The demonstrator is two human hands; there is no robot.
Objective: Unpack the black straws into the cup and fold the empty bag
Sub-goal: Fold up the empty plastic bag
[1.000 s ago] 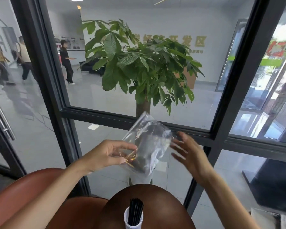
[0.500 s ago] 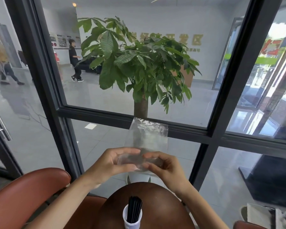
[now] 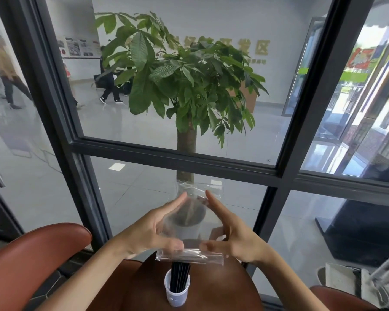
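The clear plastic bag (image 3: pixel 190 230) is held up flat in the air above the table, empty, between both hands. My left hand (image 3: pixel 153 232) pinches its lower left edge with thumb and fingers, the other fingers stretched along the bag's side. My right hand (image 3: pixel 230 234) grips the lower right edge the same way. Below the bag stands a white cup (image 3: pixel 176 290) holding a bundle of black straws (image 3: pixel 180 277) upright.
The cup stands on a round brown table (image 3: pixel 222 295). Red-brown chairs (image 3: pixel 32 259) sit at the left and lower right. Directly ahead is a dark-framed glass wall (image 3: pixel 189 158) with a potted plant (image 3: pixel 184 86) and people walking behind it.
The bag was crumpled in my left hand; my right hand joined it. Both hands have spread and flattened it, sliding to its lower edge and moving slightly down.
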